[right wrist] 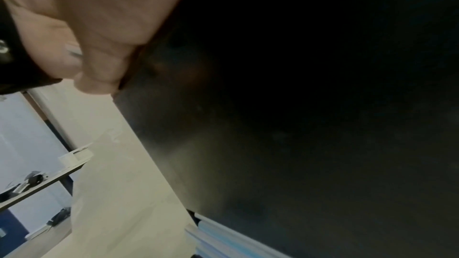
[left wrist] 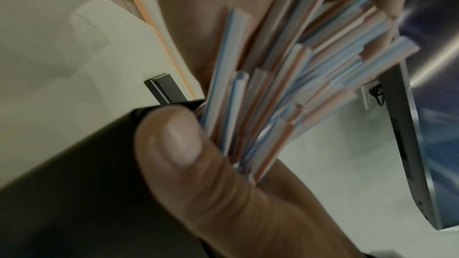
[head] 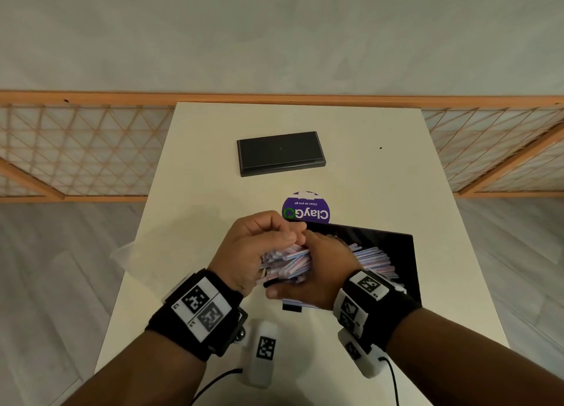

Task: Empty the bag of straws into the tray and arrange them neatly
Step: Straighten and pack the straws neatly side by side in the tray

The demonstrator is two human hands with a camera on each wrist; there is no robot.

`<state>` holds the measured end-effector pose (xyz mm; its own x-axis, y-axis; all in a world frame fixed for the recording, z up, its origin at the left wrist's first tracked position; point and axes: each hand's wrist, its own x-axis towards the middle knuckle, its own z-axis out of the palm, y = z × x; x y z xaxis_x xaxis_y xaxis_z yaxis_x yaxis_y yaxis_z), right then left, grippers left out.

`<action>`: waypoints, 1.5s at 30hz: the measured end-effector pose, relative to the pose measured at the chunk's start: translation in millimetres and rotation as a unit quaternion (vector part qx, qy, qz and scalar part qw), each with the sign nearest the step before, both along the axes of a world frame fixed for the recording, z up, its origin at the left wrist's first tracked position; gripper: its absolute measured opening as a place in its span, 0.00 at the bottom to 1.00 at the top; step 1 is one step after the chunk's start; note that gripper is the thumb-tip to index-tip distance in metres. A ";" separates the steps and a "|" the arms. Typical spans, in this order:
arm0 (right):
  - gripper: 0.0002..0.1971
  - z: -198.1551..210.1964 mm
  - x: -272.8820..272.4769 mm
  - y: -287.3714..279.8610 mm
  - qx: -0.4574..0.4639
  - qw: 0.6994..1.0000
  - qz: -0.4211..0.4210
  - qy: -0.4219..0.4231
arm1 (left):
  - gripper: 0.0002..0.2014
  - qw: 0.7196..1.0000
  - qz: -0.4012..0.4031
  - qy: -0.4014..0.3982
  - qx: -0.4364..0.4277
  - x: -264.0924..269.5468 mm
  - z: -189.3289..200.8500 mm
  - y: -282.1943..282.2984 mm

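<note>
Both hands meet over the near left end of a black tray (head: 406,253) on a white tabletop (head: 195,191). The left hand (head: 253,253) has its fingers and thumb curled tight around a bundle of pink, blue and white striped straws (head: 290,260), and the right hand (head: 320,268) cups the same bundle from the other side, thumb underneath. More straws lie piled inside the tray behind the hands; a crumpled clear bag (head: 125,253) rests at the tabletop's left edge, with a purple round sticker (head: 306,211) and a second black tray (head: 280,152) farther back.
</note>
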<state>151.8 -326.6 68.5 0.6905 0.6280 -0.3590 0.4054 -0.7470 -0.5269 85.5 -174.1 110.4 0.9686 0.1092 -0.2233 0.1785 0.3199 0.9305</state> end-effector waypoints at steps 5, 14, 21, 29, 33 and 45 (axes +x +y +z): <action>0.36 17.4 -7.3 -1.4 0.066 0.996 -0.035 -0.054 | 0.04 0.998 0.012 -0.032 -0.057 -0.4 6.8 0.1; 0.52 32.0 -4.7 -7.2 0.022 0.999 0.023 -0.013 | 0.19 0.961 0.253 0.025 -0.109 3.9 1.6 11.5; 0.53 16.0 10.8 -31.7 -0.093 0.992 0.082 0.002 | 0.25 0.952 0.268 0.063 -0.136 -10.0 -6.7 1.7; 0.41 25.6 -9.4 1.8 -0.003 0.995 0.076 -0.065 | 0.31 0.954 0.273 0.051 -0.109 -10.6 1.6 -13.2; 0.41 29.9 -12.2 4.6 0.008 0.989 0.062 -0.134 | 0.31 0.934 0.315 0.070 -0.153 -9.3 8.0 -7.4; 0.59 21.0 -0.8 -27.5 -0.157 0.986 0.039 -0.034 | 0.06 0.953 0.292 0.080 0.026 -2.3 9.9 -16.2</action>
<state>151.0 -354.0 89.4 0.6738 0.5454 -0.4985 0.4950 -0.8341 -0.2435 83.3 -190.3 120.3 0.6935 0.6341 -0.3420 0.1251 0.3615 0.9239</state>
